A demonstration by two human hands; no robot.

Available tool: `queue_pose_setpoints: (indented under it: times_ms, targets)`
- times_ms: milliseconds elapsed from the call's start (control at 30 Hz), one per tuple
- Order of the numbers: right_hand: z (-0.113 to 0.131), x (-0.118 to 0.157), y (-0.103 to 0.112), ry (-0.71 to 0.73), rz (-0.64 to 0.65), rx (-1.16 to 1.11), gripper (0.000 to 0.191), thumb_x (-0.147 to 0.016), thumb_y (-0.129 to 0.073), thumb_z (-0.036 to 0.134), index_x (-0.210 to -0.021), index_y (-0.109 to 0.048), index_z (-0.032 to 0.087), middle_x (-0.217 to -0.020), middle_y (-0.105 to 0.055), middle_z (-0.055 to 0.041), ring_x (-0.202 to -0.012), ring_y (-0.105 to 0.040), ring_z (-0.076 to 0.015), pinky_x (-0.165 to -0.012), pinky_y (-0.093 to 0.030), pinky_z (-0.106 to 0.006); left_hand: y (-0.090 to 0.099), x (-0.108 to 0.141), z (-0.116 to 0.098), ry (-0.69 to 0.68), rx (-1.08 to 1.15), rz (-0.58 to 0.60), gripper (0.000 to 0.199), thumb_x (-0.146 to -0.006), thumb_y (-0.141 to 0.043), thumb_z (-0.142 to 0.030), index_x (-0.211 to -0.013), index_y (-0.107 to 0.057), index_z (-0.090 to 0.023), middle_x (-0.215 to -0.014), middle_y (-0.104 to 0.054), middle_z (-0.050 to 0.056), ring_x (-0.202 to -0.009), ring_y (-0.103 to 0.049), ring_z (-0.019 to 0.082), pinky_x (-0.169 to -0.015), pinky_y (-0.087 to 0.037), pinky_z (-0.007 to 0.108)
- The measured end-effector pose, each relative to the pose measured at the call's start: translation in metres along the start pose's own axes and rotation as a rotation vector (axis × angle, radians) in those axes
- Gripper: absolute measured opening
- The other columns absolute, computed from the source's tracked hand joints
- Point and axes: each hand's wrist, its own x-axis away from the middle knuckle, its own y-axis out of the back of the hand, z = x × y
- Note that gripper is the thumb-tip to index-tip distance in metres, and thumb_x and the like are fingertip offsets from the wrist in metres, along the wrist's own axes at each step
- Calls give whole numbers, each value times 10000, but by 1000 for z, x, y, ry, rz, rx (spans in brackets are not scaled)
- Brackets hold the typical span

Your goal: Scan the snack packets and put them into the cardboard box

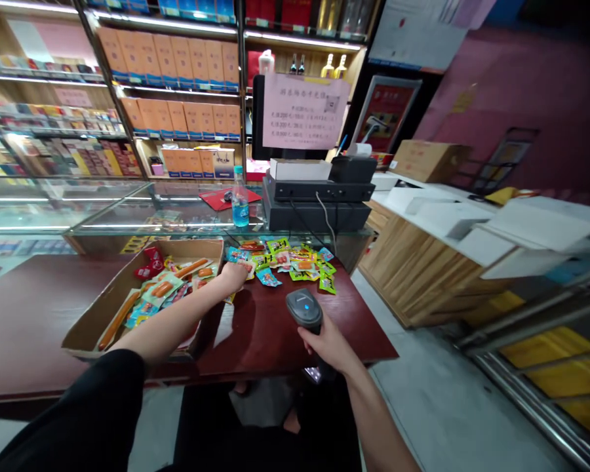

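At 12 o'clock, beyond the spread of snack packets (302, 265), a teal-capped bottle (240, 203) stands on a glass case (122, 213) near a monitor (258, 118) fronted by a pink sheet (302, 115), with stocked shelves (167, 24) behind. Over the dark red worktop (270, 328), the right hand's (329, 341) grip is wrapped round a scanner (302, 308) at 1 o'clock; the left hand (233, 276) reaches the packets at 11 o'clock, though whether its grip holds any I cannot tell. Under that forearm, at 10 o'clock, an open carton (103, 298) contains sausages (120, 318) and small packets.

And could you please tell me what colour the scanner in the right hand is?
The scanner is dark grey, best seen in the head view.
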Motion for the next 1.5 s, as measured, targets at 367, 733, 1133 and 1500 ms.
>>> queue_pose_setpoints:
  times_ms: [367, 733, 1133, 1500]
  targets:
    - [1, 2, -5, -12, -10, -48, 448, -813, -629, 526, -1057, -520, 166, -795, -677, -44, -590, -660, -166, -493, -541, -270, -31, -21, -4, 100, 433, 84, 403, -560, -858, -389, -774, -631, -133, -722, -680, 23, -690, -640, 144, -637, -498, 240]
    - [-3, -12, -19, -13, -138, 121, 420, -817, -638, 458, -1111, -529, 177, -476, -542, 65, -351, -503, -128, -354, -414, -221, -35, -15, 2, 114, 627, 115, 356, -519, -881, -231, -798, -706, -94, -717, -707, 48, -612, -617, 114, -588, -472, 220]
    - [6, -11, -23, -67, -159, 158, 371, -815, -608, 442, -1059, -548, 170, -465, -537, 62, -328, -496, -125, -332, -400, -214, -32, -14, -1, 128, 564, 54, 318, -489, -888, -238, -706, -692, -111, -675, -694, 35, -593, -600, 115, -523, -431, 200]
    - [9, -6, -25, -55, -78, 108, 445, -798, -636, 494, -1081, -532, 167, -516, -604, 42, -381, -555, -138, -366, -439, -216, -13, -7, -12, 200, 594, -42, 393, -463, -907, -243, -726, -638, -131, -592, -598, -40, -541, -556, 81, -518, -442, 191]
